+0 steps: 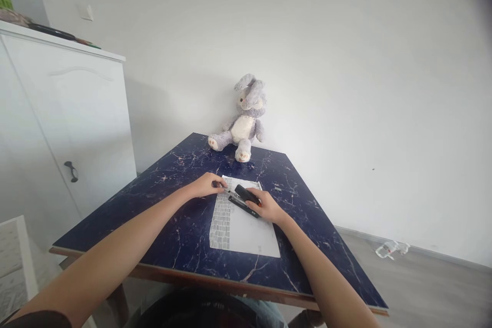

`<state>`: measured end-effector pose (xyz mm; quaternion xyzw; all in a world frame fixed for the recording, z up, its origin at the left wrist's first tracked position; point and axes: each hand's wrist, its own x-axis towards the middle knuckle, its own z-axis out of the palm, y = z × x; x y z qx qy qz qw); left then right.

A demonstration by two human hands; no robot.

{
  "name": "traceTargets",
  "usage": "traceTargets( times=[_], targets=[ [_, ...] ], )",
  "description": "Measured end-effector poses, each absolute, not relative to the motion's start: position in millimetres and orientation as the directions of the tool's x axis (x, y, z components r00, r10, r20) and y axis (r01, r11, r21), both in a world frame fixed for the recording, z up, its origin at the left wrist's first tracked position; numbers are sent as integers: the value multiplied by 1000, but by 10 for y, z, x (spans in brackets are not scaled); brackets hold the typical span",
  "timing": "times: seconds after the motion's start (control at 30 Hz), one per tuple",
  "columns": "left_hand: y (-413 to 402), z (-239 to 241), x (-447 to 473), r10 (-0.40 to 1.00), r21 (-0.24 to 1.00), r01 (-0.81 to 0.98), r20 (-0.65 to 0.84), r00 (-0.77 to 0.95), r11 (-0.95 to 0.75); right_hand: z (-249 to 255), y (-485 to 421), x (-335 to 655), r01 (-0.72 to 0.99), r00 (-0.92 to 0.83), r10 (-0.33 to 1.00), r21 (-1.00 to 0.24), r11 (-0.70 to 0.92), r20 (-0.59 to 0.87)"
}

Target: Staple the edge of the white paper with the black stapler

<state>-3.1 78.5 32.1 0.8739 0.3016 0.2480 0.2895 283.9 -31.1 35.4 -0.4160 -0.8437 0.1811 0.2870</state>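
Observation:
A black stapler (246, 202) lies over a white sheet of paper (253, 233), its top arm raised from its base. My right hand (267, 206) grips it from the right, fingers closed around the upper part. At its far left end, my left hand (209, 184) pinches a small dark piece (216, 184). A thin metal part runs from that piece toward the stapler; its exact shape is too small to make out. Rows of grey print or marks line the paper's left side. To the right of the paper lies a small greyish strip (277, 189), perhaps staples.
The dark blue marbled table (184, 225) narrows toward the wall. A grey plush rabbit (246, 123) sits at its far edge. On the left stands a white cabinet (77, 128) with things on top. Clear plastic litter (388, 249) lies on the floor at right.

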Motion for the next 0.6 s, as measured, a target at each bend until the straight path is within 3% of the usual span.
traceTargets(
  times=[0.6],
  targets=[
    [903, 264, -79, 684, 708, 361, 235, 691, -607, 334, -287, 2870, 594, -466, 819, -568, 570, 335]
  ],
)
